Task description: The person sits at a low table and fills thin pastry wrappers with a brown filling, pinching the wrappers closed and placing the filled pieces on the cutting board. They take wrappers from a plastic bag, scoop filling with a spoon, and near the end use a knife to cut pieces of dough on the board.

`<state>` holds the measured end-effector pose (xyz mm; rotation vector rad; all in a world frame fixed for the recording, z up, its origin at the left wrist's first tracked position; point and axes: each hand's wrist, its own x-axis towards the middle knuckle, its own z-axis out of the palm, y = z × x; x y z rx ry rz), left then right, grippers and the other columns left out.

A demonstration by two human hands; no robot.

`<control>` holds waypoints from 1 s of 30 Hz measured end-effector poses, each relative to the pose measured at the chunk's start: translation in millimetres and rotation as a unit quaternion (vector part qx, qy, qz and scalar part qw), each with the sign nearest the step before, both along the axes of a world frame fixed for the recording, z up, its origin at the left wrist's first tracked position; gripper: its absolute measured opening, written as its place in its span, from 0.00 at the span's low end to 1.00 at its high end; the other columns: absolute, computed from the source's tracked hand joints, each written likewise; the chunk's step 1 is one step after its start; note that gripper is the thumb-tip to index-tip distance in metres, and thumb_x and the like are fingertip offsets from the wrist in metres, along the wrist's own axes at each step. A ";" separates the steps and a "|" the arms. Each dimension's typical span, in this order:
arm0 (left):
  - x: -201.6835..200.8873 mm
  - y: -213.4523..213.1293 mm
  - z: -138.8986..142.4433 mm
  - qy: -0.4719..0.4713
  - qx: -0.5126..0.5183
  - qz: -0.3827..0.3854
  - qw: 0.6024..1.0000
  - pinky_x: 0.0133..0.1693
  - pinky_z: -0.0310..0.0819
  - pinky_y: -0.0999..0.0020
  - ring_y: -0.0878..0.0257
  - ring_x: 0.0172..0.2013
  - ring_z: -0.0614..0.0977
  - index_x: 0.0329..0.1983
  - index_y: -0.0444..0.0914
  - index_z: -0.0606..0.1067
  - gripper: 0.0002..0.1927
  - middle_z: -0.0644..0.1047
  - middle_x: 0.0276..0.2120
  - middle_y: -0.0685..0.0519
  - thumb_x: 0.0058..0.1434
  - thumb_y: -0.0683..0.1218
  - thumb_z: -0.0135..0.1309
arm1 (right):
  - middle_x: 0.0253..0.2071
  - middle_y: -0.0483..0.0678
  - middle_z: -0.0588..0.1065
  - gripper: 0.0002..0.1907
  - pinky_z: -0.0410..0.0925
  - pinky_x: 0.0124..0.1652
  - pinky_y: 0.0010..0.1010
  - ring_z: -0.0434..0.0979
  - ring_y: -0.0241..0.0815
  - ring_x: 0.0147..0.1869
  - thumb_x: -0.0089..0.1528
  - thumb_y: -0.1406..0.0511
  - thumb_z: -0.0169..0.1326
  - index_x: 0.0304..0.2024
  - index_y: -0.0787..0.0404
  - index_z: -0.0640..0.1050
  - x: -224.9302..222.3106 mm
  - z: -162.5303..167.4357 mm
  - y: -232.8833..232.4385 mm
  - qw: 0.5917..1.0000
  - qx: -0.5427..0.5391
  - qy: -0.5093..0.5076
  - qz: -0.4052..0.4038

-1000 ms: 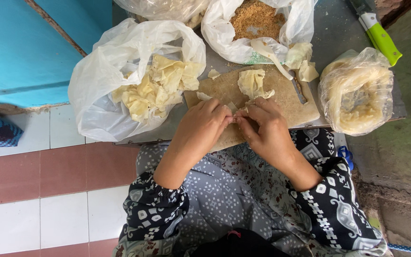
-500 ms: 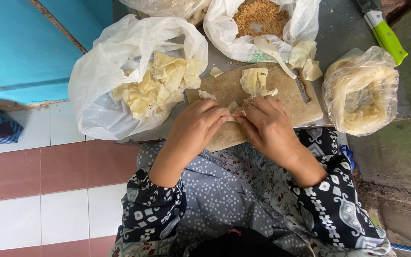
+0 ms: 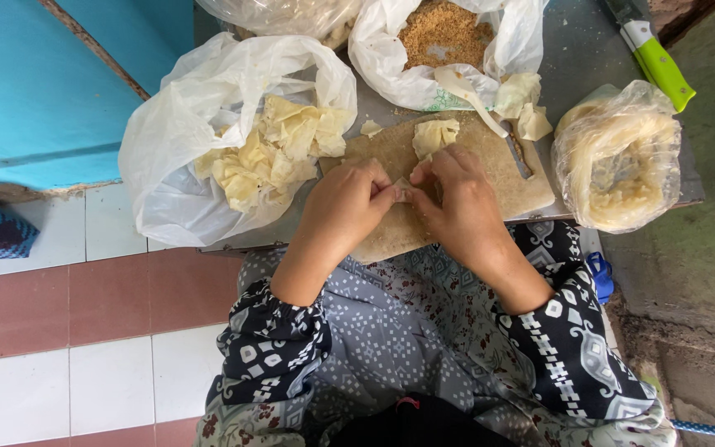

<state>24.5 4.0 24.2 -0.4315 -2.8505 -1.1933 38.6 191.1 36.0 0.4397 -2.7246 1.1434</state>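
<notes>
From the head camera, a small pale wrapper [image 3: 404, 190] is pinched between the left hand [image 3: 343, 209] and right hand [image 3: 457, 207] over a wooden board [image 3: 531, 186]. It is mostly hidden, perhaps folded. Another wrapper [image 3: 435, 135] lies just beyond the fingers.

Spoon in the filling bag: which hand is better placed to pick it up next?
Probably the right hand: the white spoon lies up on its side. The left hand would have to cross over. Both pinch a pastry piece.
</notes>
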 end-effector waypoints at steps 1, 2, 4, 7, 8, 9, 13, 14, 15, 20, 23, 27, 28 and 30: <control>-1.2 -0.8 0.4 -0.006 0.013 0.000 1.000 0.39 0.74 0.56 0.50 0.37 0.81 0.32 0.37 0.77 0.08 0.79 0.31 0.49 0.61 0.47 0.60 | 0.41 0.54 0.73 0.07 0.67 0.47 0.41 0.73 0.56 0.47 0.60 0.68 0.59 0.39 0.65 0.77 -0.7 0.2 -0.9 1.000 0.007 0.023 0.019; -1.5 -2.4 0.9 -0.014 0.025 0.000 1.000 0.39 0.74 0.56 0.51 0.36 0.82 0.33 0.36 0.77 0.08 0.79 0.31 0.49 0.61 0.46 0.59 | 0.41 0.53 0.73 0.06 0.66 0.48 0.42 0.74 0.56 0.48 0.61 0.69 0.59 0.40 0.64 0.77 -0.9 0.3 -0.9 0.998 0.014 0.045 0.039; 0.1 -6.1 1.3 0.010 0.037 -0.009 0.999 0.39 0.75 0.56 0.50 0.37 0.82 0.35 0.36 0.77 0.07 0.79 0.33 0.49 0.62 0.45 0.58 | 0.42 0.53 0.74 0.05 0.66 0.49 0.43 0.73 0.56 0.49 0.63 0.68 0.59 0.40 0.63 0.78 -0.3 -0.2 0.2 0.994 0.049 0.077 0.059; 8.7 -12.1 0.9 0.085 0.055 -0.033 0.994 0.41 0.75 0.56 0.50 0.40 0.81 0.41 0.37 0.77 0.04 0.78 0.37 0.48 0.64 0.42 0.57 | 0.41 0.52 0.73 0.06 0.64 0.49 0.44 0.72 0.55 0.48 0.63 0.67 0.61 0.40 0.63 0.79 2.7 -1.9 4.5 0.986 0.111 0.104 0.072; 11.6 -13.5 0.8 0.100 0.074 -0.038 0.992 0.41 0.75 0.58 0.51 0.40 0.81 0.45 0.37 0.76 0.07 0.78 0.38 0.48 0.65 0.41 0.57 | 0.41 0.52 0.73 0.07 0.64 0.49 0.44 0.72 0.55 0.47 0.62 0.66 0.61 0.41 0.62 0.79 3.2 -2.2 6.7 0.983 0.115 0.112 0.083; 14.5 -14.4 0.9 0.114 0.093 -0.043 0.988 0.42 0.76 0.59 0.53 0.41 0.82 0.49 0.37 0.75 0.10 0.77 0.40 0.48 0.65 0.40 0.57 | 0.41 0.52 0.73 0.09 0.64 0.49 0.44 0.72 0.54 0.47 0.61 0.65 0.61 0.42 0.62 0.80 3.7 -3.0 7.5 0.981 0.120 0.120 0.094; 18.2 -12.1 2.7 0.170 0.072 -0.087 0.979 0.49 0.73 0.58 0.52 0.45 0.80 0.59 0.39 0.69 0.23 0.78 0.41 0.52 0.61 0.39 0.58 | 0.42 0.49 0.73 0.07 0.63 0.49 0.43 0.72 0.52 0.49 0.62 0.65 0.62 0.41 0.60 0.81 3.1 -5.5 6.5 0.973 0.153 0.154 0.083; 17.4 -11.0 3.6 0.161 0.062 -0.087 0.981 0.49 0.73 0.58 0.53 0.44 0.80 0.61 0.40 0.68 0.24 0.79 0.40 0.54 0.62 0.39 0.58 | 0.42 0.49 0.73 0.07 0.63 0.50 0.43 0.72 0.52 0.49 0.62 0.65 0.62 0.41 0.59 0.81 3.2 -5.6 5.8 0.969 0.163 0.168 0.081; 16.3 -10.3 4.4 0.151 0.053 -0.087 0.983 0.49 0.73 0.58 0.54 0.43 0.80 0.63 0.40 0.67 0.25 0.79 0.39 0.55 0.63 0.38 0.58 | 0.43 0.48 0.74 0.07 0.63 0.50 0.43 0.72 0.51 0.49 0.62 0.65 0.62 0.41 0.59 0.81 3.4 -5.6 5.5 0.965 0.172 0.182 0.077; 13.5 -7.0 3.7 0.176 0.017 -0.069 0.982 0.47 0.73 0.56 0.52 0.43 0.80 0.64 0.39 0.67 0.25 0.79 0.39 0.52 0.64 0.40 0.58 | 0.48 0.52 0.75 0.17 0.64 0.52 0.43 0.72 0.53 0.54 0.61 0.68 0.62 0.53 0.61 0.79 7.3 -5.5 4.7 0.974 0.112 0.188 0.066; 9.3 -5.2 -0.7 0.180 0.012 -0.064 0.982 0.46 0.73 0.54 0.50 0.43 0.80 0.63 0.37 0.67 0.25 0.80 0.39 0.50 0.63 0.40 0.57 | 0.46 0.50 0.77 0.20 0.65 0.53 0.43 0.75 0.52 0.53 0.61 0.70 0.62 0.55 0.62 0.76 6.1 -8.2 3.0 0.979 0.081 0.170 0.077; 3.5 -3.7 -8.0 0.193 0.016 -0.032 0.981 0.45 0.73 0.54 0.50 0.42 0.81 0.58 0.37 0.70 0.20 0.80 0.37 0.51 0.65 0.42 0.59 | 0.44 0.49 0.79 0.17 0.66 0.52 0.43 0.78 0.51 0.49 0.63 0.69 0.63 0.54 0.62 0.75 -0.1 -12.2 1.2 0.974 0.109 0.190 0.053; 2.2 -4.7 -9.3 0.213 0.015 0.003 0.977 0.45 0.74 0.56 0.52 0.41 0.80 0.57 0.38 0.71 0.17 0.80 0.37 0.51 0.67 0.42 0.58 | 0.46 0.50 0.79 0.19 0.66 0.54 0.43 0.79 0.51 0.51 0.62 0.70 0.61 0.56 0.63 0.74 -1.0 -12.2 2.0 0.966 0.134 0.210 0.062; 0.4 -9.4 -11.1 0.251 0.013 0.072 0.965 0.45 0.74 0.58 0.55 0.39 0.80 0.54 0.40 0.72 0.11 0.79 0.36 0.51 0.71 0.42 0.57 | 0.51 0.51 0.79 0.24 0.66 0.58 0.43 0.80 0.51 0.56 0.61 0.71 0.59 0.60 0.65 0.73 -2.3 -12.4 2.2 0.948 0.182 0.250 0.081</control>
